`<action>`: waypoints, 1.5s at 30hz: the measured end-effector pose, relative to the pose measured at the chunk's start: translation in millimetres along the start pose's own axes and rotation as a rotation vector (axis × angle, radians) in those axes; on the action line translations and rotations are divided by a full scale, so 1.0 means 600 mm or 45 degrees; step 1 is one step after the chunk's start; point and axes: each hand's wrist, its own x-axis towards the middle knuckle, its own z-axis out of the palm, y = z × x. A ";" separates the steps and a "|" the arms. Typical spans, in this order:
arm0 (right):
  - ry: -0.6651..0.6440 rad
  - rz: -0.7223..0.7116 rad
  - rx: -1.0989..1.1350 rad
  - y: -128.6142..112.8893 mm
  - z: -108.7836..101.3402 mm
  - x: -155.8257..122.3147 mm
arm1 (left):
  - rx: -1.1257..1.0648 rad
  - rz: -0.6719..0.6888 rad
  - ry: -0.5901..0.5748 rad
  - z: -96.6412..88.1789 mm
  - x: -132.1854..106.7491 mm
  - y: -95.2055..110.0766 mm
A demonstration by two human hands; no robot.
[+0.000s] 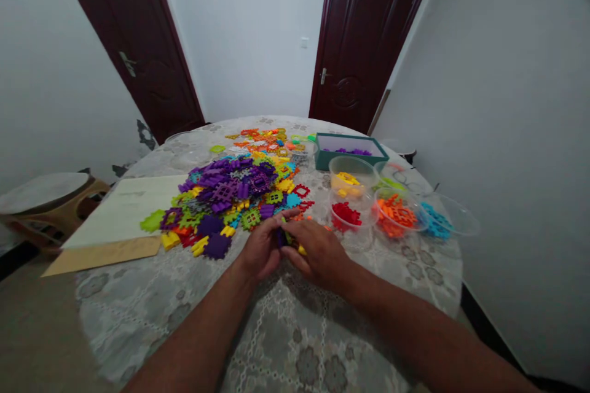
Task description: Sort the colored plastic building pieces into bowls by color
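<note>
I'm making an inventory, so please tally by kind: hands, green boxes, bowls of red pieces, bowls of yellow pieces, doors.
Left hand and right hand: 2
Green box: 1
Bowl of red pieces: 1
Bowl of yellow pieces: 1
Doors: 2
Total: 7

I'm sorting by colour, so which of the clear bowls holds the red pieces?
The clear bowl nearest the right hand, in front of the yellow-filled bowl and left of the orange-filled bowl. Of these three, it alone holds red pieces.
</note>
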 end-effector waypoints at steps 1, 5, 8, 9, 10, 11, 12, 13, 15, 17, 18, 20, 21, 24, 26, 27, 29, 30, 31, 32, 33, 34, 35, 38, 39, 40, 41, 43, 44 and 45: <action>-0.005 0.010 0.030 0.001 0.003 -0.001 | 0.024 0.006 0.009 0.002 0.000 0.000; -0.017 0.083 0.201 0.006 -0.012 0.005 | 0.093 -0.009 0.014 0.006 0.001 0.002; -0.050 0.187 0.315 0.003 -0.035 0.014 | 0.135 -0.028 0.007 0.005 0.004 -0.001; -0.051 0.213 0.344 0.003 -0.046 0.017 | 0.151 -0.025 0.006 0.004 0.005 -0.002; -0.042 0.239 0.363 0.006 -0.059 0.020 | 0.168 -0.015 0.013 0.002 0.007 -0.003; -0.024 0.266 0.374 0.012 -0.075 0.021 | 0.189 -0.003 0.028 0.001 0.009 -0.004; 0.014 0.302 0.375 0.021 -0.093 0.022 | 0.214 0.012 0.051 -0.001 0.010 -0.004; 0.083 0.349 0.366 0.035 -0.114 0.021 | 0.242 0.024 0.080 -0.003 0.012 -0.004; 0.312 0.474 0.301 0.073 -0.159 0.014 | 0.303 0.052 0.152 -0.008 0.016 -0.003; 0.599 0.605 0.139 0.122 -0.201 0.001 | 0.356 0.089 0.225 -0.011 0.019 -0.001; 0.722 0.661 0.026 0.149 -0.219 -0.007 | 0.370 0.109 0.268 -0.012 0.020 0.000; 0.865 0.744 -0.209 0.199 -0.246 -0.025 | 0.369 0.143 0.346 -0.013 0.021 0.001; 0.893 0.778 -0.310 0.222 -0.254 -0.034 | 0.352 0.153 0.367 -0.012 0.021 0.002; 0.892 0.858 -0.488 0.269 -0.266 -0.056 | 0.286 0.163 0.335 -0.012 0.022 0.003; 0.892 0.871 -0.538 0.282 -0.266 -0.063 | 0.280 0.164 0.284 -0.012 0.022 0.003; 0.892 0.859 -0.547 0.282 -0.264 -0.063 | 0.292 0.169 0.267 -0.012 0.022 0.002; 0.894 0.806 -0.536 0.272 -0.257 -0.056 | 0.322 0.182 0.248 -0.011 0.021 0.001; 0.893 0.767 -0.516 0.262 -0.250 -0.050 | 0.331 0.185 0.241 -0.010 0.020 0.001; 0.890 0.721 -0.487 0.248 -0.241 -0.042 | 0.335 0.186 0.236 -0.008 0.018 0.001; 0.882 0.668 -0.455 0.233 -0.230 -0.033 | 0.335 0.184 0.233 -0.006 0.016 0.001; 0.860 0.609 -0.419 0.214 -0.217 -0.024 | 0.331 0.185 0.232 -0.004 0.014 0.001; 0.822 0.540 -0.379 0.195 -0.202 -0.015 | 0.331 0.176 0.226 -0.002 0.013 0.001; 0.767 0.458 -0.334 0.174 -0.187 -0.007 | 0.326 0.173 0.219 -0.001 0.012 0.001; 0.478 0.198 -0.169 0.111 -0.138 0.007 | 0.316 0.192 0.175 -0.002 0.012 -0.003; 0.358 0.121 -0.109 0.093 -0.123 0.009 | 0.321 0.204 0.167 -0.004 0.012 -0.004; 0.238 0.048 -0.057 0.078 -0.109 0.009 | 0.331 0.214 0.161 -0.005 0.013 -0.005; 0.122 -0.015 -0.019 0.065 -0.096 0.010 | 0.343 0.219 0.157 -0.007 0.013 -0.006; -0.041 -0.096 -0.011 0.049 -0.076 0.009 | 0.361 0.210 0.156 -0.008 0.014 -0.006; -0.077 -0.116 -0.036 0.046 -0.068 0.008 | 0.366 0.198 0.157 -0.009 0.014 -0.005; -0.089 -0.125 -0.069 0.046 -0.062 0.008 | 0.367 0.183 0.159 -0.009 0.014 -0.005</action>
